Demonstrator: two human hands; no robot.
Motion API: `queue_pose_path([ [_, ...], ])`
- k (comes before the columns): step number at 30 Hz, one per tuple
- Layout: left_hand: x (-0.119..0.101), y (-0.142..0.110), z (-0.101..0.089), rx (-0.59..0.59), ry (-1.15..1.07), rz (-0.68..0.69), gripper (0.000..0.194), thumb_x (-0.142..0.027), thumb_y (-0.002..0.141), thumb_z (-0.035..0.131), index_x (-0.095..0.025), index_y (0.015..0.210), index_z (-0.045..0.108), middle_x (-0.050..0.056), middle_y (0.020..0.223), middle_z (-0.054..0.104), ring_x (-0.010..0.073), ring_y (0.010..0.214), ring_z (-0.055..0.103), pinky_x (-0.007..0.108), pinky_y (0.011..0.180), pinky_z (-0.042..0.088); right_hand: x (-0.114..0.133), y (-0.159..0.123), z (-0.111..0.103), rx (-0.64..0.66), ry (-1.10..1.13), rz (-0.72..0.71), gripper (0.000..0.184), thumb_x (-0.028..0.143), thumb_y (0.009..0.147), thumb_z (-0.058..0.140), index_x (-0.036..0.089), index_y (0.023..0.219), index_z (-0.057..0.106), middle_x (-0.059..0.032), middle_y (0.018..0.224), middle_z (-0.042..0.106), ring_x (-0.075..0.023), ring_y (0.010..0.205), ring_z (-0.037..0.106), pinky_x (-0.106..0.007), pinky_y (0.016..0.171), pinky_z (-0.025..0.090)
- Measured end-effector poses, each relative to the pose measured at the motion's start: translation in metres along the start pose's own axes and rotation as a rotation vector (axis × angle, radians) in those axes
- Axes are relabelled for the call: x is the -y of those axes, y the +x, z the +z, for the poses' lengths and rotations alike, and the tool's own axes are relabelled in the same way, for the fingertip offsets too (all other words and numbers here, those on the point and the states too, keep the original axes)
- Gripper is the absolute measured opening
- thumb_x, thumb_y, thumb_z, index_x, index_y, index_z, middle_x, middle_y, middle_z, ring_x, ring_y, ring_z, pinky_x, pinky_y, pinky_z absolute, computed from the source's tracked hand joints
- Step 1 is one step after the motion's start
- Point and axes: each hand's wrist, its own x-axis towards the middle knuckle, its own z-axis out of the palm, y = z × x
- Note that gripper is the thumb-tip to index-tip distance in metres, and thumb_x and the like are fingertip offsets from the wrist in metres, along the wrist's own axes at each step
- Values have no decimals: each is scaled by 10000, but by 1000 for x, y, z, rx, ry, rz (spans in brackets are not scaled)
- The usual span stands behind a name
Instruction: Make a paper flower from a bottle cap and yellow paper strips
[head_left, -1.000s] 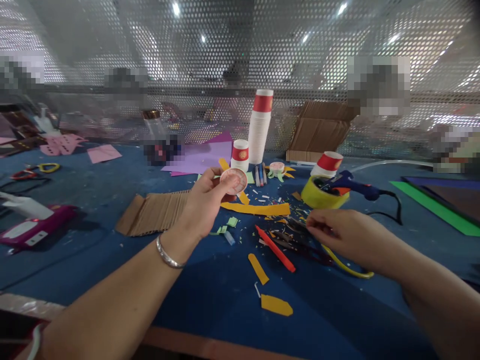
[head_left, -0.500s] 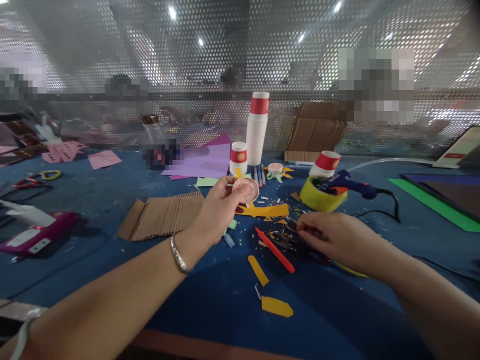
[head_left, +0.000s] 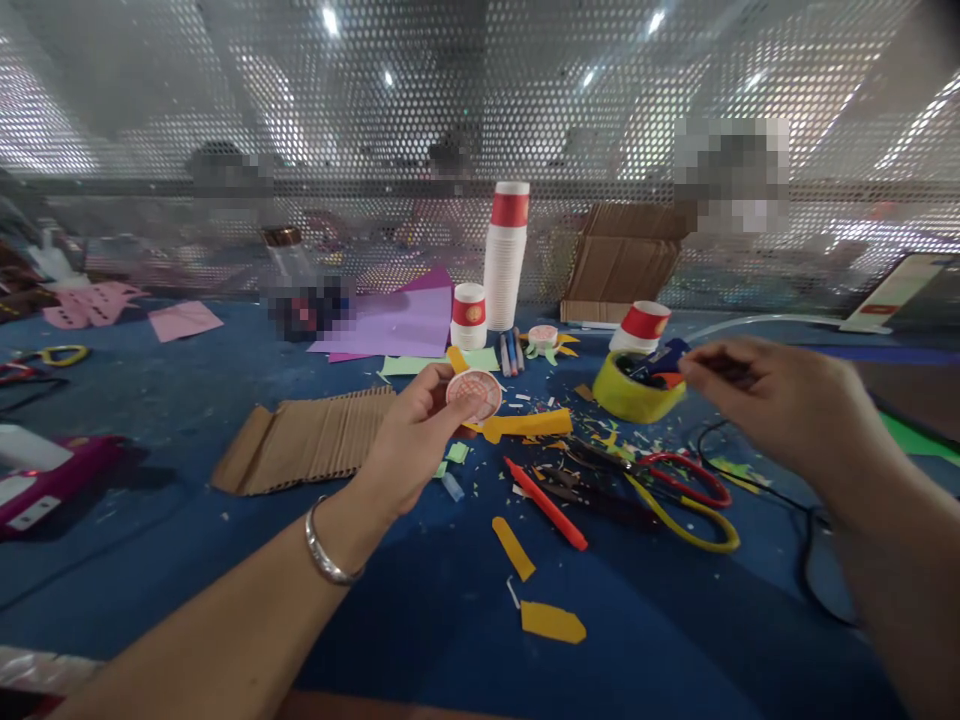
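Note:
Between the thumb and fingers of my left hand (head_left: pixel 416 430) is a round paper disc (head_left: pixel 480 388) with an orange pattern drawn on it. Yellow paper strips stick out from around it. My right hand (head_left: pixel 772 395) is closed around the handle end of a blue glue gun (head_left: pixel 666 357), whose front rests in a yellow tape roll (head_left: pixel 637 392); the hand hides most of the gun. Scissors (head_left: pixel 675 485) with red and yellow handles lie on the table below this hand. An orange-red marker (head_left: pixel 546 503) is to their left.
Paper scraps and yellow pieces (head_left: pixel 553 621) lie on the blue table. Corrugated cardboard (head_left: pixel 307 440) is at left. Behind stand a tall stack of paper cups (head_left: pixel 504 270), a single cup (head_left: pixel 469 318) and markers (head_left: pixel 511 352). A black cord (head_left: pixel 806 560) runs by my right forearm.
My right hand has moved from the scissors up and right to the glue gun, leaving the scissors in plain view. My left hand still holds the disc, now tilted more toward me.

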Motion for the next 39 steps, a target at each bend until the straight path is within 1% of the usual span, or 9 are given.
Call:
queue_pose_path([
  [2, 1, 0, 0, 44, 3, -43, 204, -300, 826, 729, -194, 967, 626, 46, 959, 708, 163, 853, 621, 270, 679, 472, -7, 11, -7, -59, -109, 93, 86, 282, 814, 651, 226, 848, 706, -54, 793, 743, -187, 640, 631, -333, 678, 434],
  [7, 0, -2, 3, 100, 17, -83, 191, -311, 831, 719, -200, 965, 640, 49, 960, 704, 164, 844, 607, 257, 646, 457, -19, 28, -16, -13, -183, 249, 45, 239, 803, 706, 224, 766, 686, -25, 682, 679, -194, 660, 597, -325, 660, 389],
  [14, 0, -4, 1, 139, 37, -66, 196, -326, 821, 737, -212, 968, 674, 59, 973, 709, 180, 847, 617, 267, 648, 465, -35, 37, -9, 118, -75, 289, 56, 252, 781, 723, 213, 742, 712, -49, 699, 686, -219, 705, 597, -343, 664, 395],
  [18, 2, -4, 0, 163, 0, -72, 210, -328, 818, 745, -213, 980, 680, 54, 951, 702, 174, 834, 614, 261, 645, 469, -40, 38, 3, 294, 98, 370, 181, 285, 835, 660, 189, 687, 703, -64, 605, 694, -209, 568, 624, -328, 569, 422],
  [21, 2, -3, -1, 179, -59, -106, 190, -322, 816, 739, -224, 969, 686, 37, 929, 685, 164, 829, 605, 254, 650, 470, -44, 36, 8, 335, 228, 424, 257, 295, 850, 641, 178, 622, 666, -84, 585, 693, -205, 509, 625, -340, 555, 459],
  [29, 0, 0, -1, 134, -261, -217, 155, -248, 728, 701, -204, 877, 698, 32, 833, 627, 154, 741, 565, 256, 590, 471, -46, 25, -4, -37, 604, 483, 90, 268, 829, 616, 219, 756, 597, -51, 724, 634, -173, 607, 606, -344, 636, 515],
  [32, -1, 0, -2, 172, -260, -229, 194, -260, 725, 688, -200, 909, 710, 29, 794, 608, 147, 704, 558, 246, 569, 453, -31, 18, -11, -63, 822, 524, 73, 218, 734, 679, 218, 743, 607, -58, 771, 636, -173, 627, 614, -327, 595, 520],
  [36, -3, -2, -3, 242, -240, -227, 188, -277, 791, 642, -188, 948, 695, 24, 806, 608, 144, 712, 554, 264, 631, 486, -15, 6, -15, 53, 1096, 517, 274, 283, 552, 851, 200, 670, 618, -15, 647, 578, -121, 539, 525, -202, 420, 418],
  [39, -4, -3, -3, 273, -215, -235, 212, -266, 816, 604, -166, 988, 679, 35, 821, 641, 147, 744, 567, 269, 687, 500, -8, -2, -15, 196, 1197, 453, 390, 400, 535, 917, 204, 710, 629, 15, 567, 533, -100, 479, 465, -165, 352, 334],
])
